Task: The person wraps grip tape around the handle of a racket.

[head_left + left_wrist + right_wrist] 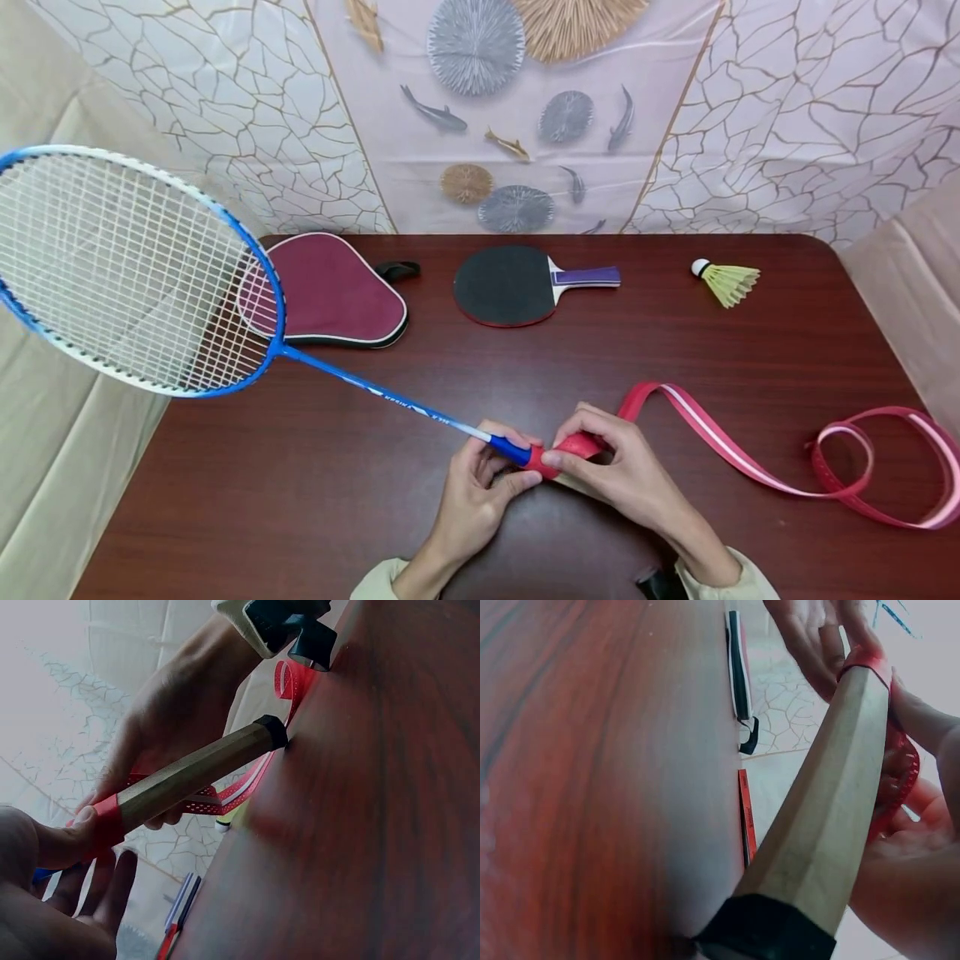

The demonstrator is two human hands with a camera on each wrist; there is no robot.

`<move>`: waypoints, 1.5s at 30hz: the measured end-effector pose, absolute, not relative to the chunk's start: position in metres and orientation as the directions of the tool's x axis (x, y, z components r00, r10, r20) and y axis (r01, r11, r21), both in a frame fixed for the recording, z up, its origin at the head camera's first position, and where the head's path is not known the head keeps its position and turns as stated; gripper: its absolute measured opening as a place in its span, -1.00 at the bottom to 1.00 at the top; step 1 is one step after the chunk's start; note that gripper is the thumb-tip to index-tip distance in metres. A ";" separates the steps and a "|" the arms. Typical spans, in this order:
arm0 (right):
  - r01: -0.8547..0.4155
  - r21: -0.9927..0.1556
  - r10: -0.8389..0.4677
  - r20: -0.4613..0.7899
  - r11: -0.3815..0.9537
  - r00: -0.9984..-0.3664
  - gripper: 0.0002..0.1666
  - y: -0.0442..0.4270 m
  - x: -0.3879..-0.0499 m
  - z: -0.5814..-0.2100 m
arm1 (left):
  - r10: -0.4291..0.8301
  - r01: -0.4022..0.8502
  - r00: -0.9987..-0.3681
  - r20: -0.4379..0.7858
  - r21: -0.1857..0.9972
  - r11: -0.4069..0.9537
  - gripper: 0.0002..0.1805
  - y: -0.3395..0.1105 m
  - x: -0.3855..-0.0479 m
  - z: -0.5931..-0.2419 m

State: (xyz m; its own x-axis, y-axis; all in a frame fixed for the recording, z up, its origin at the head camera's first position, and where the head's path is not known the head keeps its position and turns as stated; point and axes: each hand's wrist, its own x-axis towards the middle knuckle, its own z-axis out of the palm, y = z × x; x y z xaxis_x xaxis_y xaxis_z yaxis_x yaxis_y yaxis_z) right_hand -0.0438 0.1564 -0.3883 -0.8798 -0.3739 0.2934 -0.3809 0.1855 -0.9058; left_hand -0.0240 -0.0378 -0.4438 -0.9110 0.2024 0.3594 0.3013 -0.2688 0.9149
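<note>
A blue and white badminton racket (375,390) is held off the table, its head at the left. Its bare wooden handle (191,776) ends in a black cap (769,930). Red perforated tape (708,429) wraps the top of the handle beside the blue cone (510,450). My left hand (476,492) pinches the racket at the cone and the wrapped tape, thumb on the tape. My right hand (630,467) pinches the tape close to the wrap; its loose length trails right in curls.
Along the back of the table (300,492) lie a maroon paddle case (337,292), a black table tennis paddle (504,285) with a purple handle, and a yellow shuttlecock (727,279). Patterned cloth hangs behind the table.
</note>
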 end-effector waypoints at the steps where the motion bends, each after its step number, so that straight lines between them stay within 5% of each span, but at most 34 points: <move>1: -0.373 -0.909 -0.379 0.284 0.186 -0.881 -0.75 0.156 -0.044 -0.389 | 0.203 0.307 -0.910 0.363 0.915 -0.260 -0.65 -0.038 -0.024 -0.444; 14: -0.359 -0.926 -0.420 0.282 0.115 -0.862 -0.75 0.161 -0.047 -0.406 | 0.224 0.293 -0.901 0.372 0.901 -0.321 -0.62 -0.039 -0.024 -0.432; 22: -0.243 -0.943 -0.407 0.134 0.229 -0.903 -0.76 0.169 -0.045 -0.411 | 0.185 0.246 -0.938 0.294 0.938 -0.243 -0.64 -0.040 -0.025 -0.438; 36: -0.469 -0.867 -0.381 0.382 0.168 -0.842 -0.68 0.162 -0.043 -0.381 | 0.177 0.241 -0.937 0.301 0.924 -0.297 -0.65 -0.037 -0.025 -0.442; 45: -0.506 -0.859 -0.383 0.444 0.076 -0.810 -0.63 0.158 -0.043 -0.381 | 0.163 0.224 -0.944 0.286 0.921 -0.319 -0.66 -0.037 -0.021 -0.440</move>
